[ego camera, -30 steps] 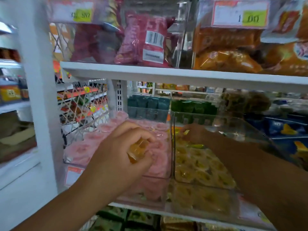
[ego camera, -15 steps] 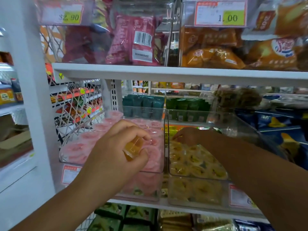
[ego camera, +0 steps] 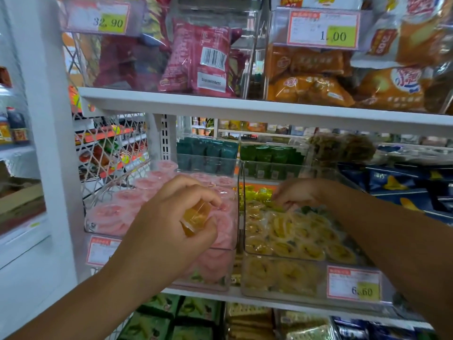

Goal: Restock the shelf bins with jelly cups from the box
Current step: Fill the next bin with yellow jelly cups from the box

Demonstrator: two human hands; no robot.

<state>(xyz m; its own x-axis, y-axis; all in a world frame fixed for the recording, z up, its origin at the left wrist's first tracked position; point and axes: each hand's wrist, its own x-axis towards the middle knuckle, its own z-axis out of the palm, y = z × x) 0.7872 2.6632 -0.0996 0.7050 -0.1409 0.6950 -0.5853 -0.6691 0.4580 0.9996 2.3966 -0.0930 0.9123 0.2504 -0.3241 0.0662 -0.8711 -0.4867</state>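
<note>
One amber jelly cup (ego camera: 196, 217) sits in the left hand (ego camera: 166, 231), fingers and thumb curled round it, held just in front of the pink bin (ego camera: 208, 287) at about its rim. That clear bin is heaped with pink jelly cups (ego camera: 115, 214), too many and too overlapped to count. Touching its right wall stands a second clear bin (ego camera: 282, 257), full of yellow jelly cups (ego camera: 306, 239). The right hand (ego camera: 299, 193) reaches over this bin to its back, fingers bent down among the cups there; I cannot tell whether it has hold of one.

Both bins stand on a white shelf board (ego camera: 196, 294) in a shop aisle, with another white shelf (ego camera: 245, 111) just above. A white upright (ego camera: 49, 143) and a wire mesh panel (ego camera: 110, 148) close off the left side. Behind the two bins are two more, one with teal packets (ego camera: 206, 150) and one with green packets (ego camera: 269, 153). The upper shelf carries red packets (ego camera: 198, 55) and orange packets (ego camera: 313, 77). Blue bags (ego camera: 392, 182) lie off to the right.

Four price labels show: two up top (ego camera: 98, 18) (ego camera: 323, 29), and one on each jelly bin (ego camera: 103, 250) (ego camera: 354, 285).
</note>
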